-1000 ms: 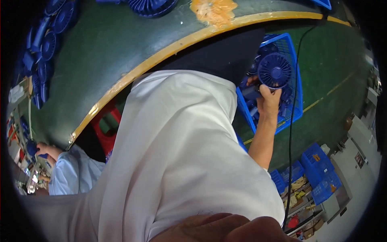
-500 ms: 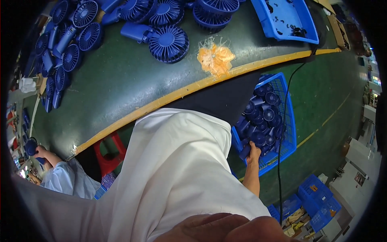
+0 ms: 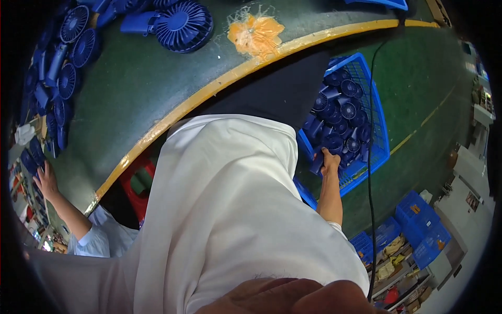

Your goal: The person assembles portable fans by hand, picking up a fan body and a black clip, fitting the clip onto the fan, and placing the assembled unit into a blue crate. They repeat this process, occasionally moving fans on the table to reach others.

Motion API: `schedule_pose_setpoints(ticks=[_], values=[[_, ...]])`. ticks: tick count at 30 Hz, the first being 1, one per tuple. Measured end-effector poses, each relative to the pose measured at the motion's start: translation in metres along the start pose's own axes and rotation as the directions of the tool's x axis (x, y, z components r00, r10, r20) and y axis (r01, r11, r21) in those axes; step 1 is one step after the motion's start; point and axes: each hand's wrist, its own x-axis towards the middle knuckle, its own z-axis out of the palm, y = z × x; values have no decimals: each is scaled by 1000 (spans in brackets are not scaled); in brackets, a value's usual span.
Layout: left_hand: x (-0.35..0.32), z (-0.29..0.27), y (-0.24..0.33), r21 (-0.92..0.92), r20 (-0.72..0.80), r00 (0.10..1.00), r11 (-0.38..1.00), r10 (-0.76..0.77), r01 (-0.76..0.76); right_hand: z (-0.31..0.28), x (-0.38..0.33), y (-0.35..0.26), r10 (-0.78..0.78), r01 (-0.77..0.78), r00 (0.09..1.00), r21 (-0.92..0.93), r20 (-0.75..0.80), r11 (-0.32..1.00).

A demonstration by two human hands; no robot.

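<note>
My right hand reaches down to a blue plastic basket on the floor at my right side. Its fingers are closed around a dark blue handheld fan at the basket's near left edge. Beside it, more dark blue handheld fans lie heaped in the basket, round grilles and handles pointing various ways. My left hand is out of view; only the white sleeve on that side shows at the lower left.
Blue fans lie on the green table with a yellow edge. Orange plastic sits near that edge. A co-worker's hand touches fans at far left. A red stool, black cable and blue crates are nearby.
The view has shifted, so the table and basket sit higher in the picture. My right hand stays at the basket with the fan. The co-worker's hand has moved onto fans at the table's far-left end.
</note>
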Motion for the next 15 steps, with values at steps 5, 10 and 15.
schedule_pose_setpoints(ticks=[5, 10, 15], values=[[92, -197, 48, 56, -406, 840, 928, 359, -370, -19, 27, 35, -94, 93, 996, 88, 0, 992], [105, -129, -43, 392, -83, 994, 919, 71, -33, -15, 47, 33, 49, -48, 998, 38, -29, 998], [86, -74, -69, 53, 116, 985, 991, -128, 123, -16, 54, 32, 18, -22, 995, -43, -95, 999]])
